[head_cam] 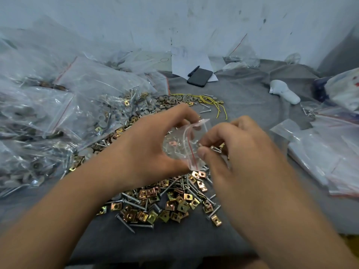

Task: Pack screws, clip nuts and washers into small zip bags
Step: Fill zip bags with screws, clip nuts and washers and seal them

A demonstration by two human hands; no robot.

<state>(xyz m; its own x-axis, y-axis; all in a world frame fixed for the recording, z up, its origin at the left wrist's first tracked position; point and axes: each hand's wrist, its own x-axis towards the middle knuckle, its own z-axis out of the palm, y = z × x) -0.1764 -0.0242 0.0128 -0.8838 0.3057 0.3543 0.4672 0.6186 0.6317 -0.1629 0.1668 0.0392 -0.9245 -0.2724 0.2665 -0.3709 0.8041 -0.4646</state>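
Note:
A small clear zip bag [184, 146] with a red seal line hangs above the pile, its mouth turned toward my right hand. My left hand [147, 144] grips the bag between thumb and curled fingers. My right hand [233, 146] pinches several screws and clip nuts [218, 149] at the bag's mouth. A few parts show inside the bag. Below the hands lies a heap of brass-coloured clip nuts [171, 204] mixed with long silver screws [134, 199]. Grey round washers [174, 100] lie in a band behind the hands.
Large clear bags of hardware [81, 105] pile up at the left. A stack of flat zip bags [326, 152] lies at the right. A black phone [200, 77] and pen rest on paper at the back. Yellow wires [213, 103] and a white object [285, 92] lie on the grey cloth [242, 94].

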